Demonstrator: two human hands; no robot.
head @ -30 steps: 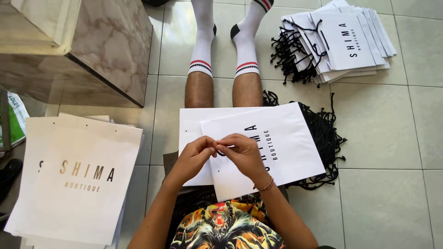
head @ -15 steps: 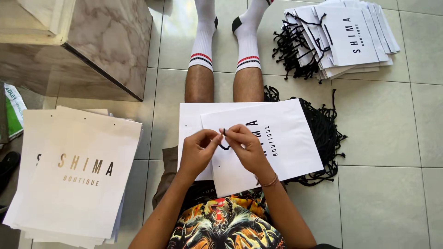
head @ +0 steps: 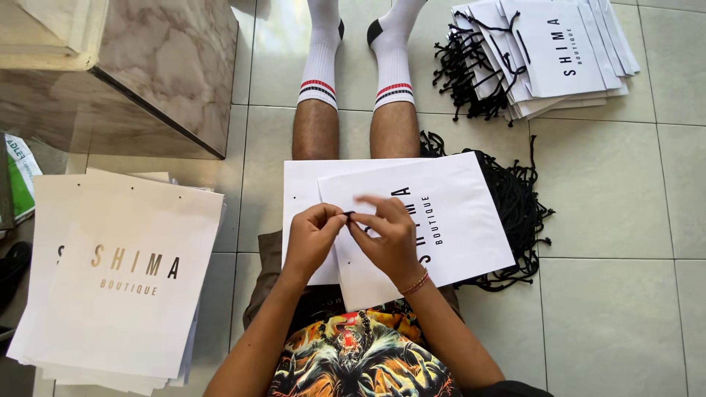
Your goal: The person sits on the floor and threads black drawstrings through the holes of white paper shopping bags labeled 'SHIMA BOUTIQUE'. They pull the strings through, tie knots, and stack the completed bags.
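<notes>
Two hands meet over white bag (head: pixel 441 213) on lap. Left hand (head: pixel 312 237) and right hand (head: pixel 390 235) each pinch one end of short black cord (head: pixel 348 214), fingertips closed on it, just above bag's near edge. Second bag (head: pixel 301 191) beneath. Left on floor: bag stack (head: pixel 121 279). Right: cord heap (head: pixel 515 206). Far right: finished stack (head: pixel 559 51).

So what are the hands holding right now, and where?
Both hands, left and right, pinch a thin black cord near its end, over the white paper bag.
</notes>
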